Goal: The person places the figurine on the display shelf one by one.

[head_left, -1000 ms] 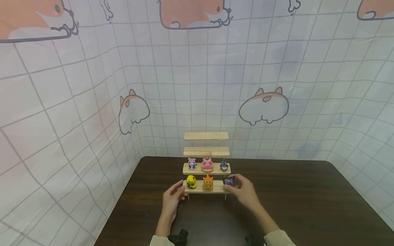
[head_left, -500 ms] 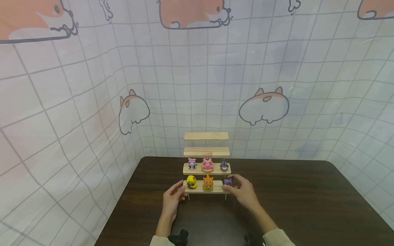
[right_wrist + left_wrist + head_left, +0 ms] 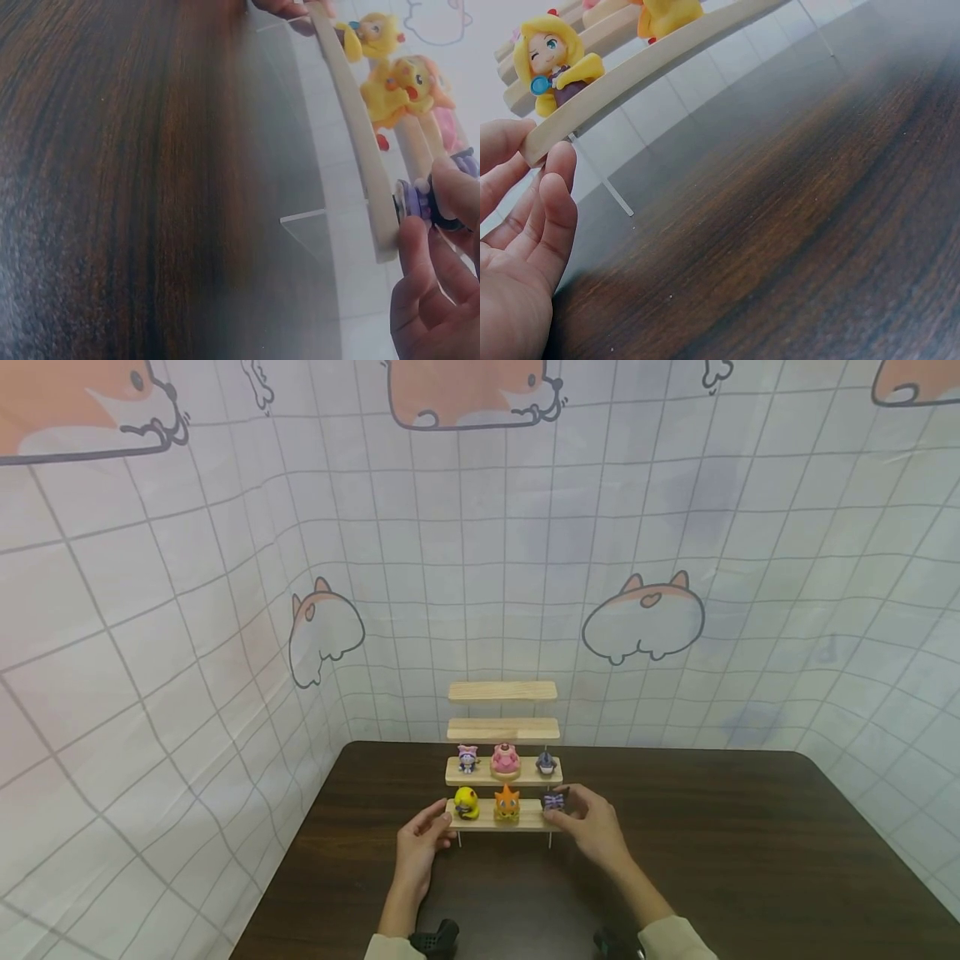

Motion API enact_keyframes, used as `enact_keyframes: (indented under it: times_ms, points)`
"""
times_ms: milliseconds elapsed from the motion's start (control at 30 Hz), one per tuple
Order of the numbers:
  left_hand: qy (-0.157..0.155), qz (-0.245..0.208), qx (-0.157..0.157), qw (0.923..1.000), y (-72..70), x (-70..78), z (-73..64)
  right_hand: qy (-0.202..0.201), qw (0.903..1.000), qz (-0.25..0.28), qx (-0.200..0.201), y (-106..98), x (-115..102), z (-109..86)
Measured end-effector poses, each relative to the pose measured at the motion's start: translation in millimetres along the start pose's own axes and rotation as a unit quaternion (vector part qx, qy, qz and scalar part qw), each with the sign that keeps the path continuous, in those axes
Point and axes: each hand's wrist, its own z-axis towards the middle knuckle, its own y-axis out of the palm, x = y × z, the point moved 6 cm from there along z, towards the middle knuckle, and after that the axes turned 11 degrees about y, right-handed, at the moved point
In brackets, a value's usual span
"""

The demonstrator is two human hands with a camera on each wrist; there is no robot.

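My left hand (image 3: 417, 842) pinches the left end of the lowest wooden shelf board (image 3: 615, 94) between thumb and fingers. Close by it on that board sits a yellow-haired doll figurine (image 3: 551, 60). An orange and yellow figurine (image 3: 507, 806) stands mid-board. At the right end, my right hand (image 3: 596, 827) pinches a small purple and black figurine (image 3: 554, 802); the right wrist view has its base right at the board's top face, with thumb and fingers covering part of it.
The tiered stand's second board (image 3: 480, 772) bears a purple-pink figurine (image 3: 467, 759), a pink figurine (image 3: 506, 762) and a dark grey-blue figurine (image 3: 546, 764). Two bare boards rise behind. The stand has clear legs (image 3: 304, 215) on a dark wood table (image 3: 712, 835); a patterned cloth hangs behind.
My right hand has shifted very slightly left with the purple and black figurine, over the board's right end. My left hand keeps its place on the board.
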Motion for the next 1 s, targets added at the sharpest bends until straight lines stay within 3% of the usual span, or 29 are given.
enact_keyframes:
  times_ms: [1000]
  points:
    - [0.003,0.006,0.001,1.0000,0.8,1.1,-1.1,0.003,0.9999,0.000,0.015,4.1,4.4,2.8]
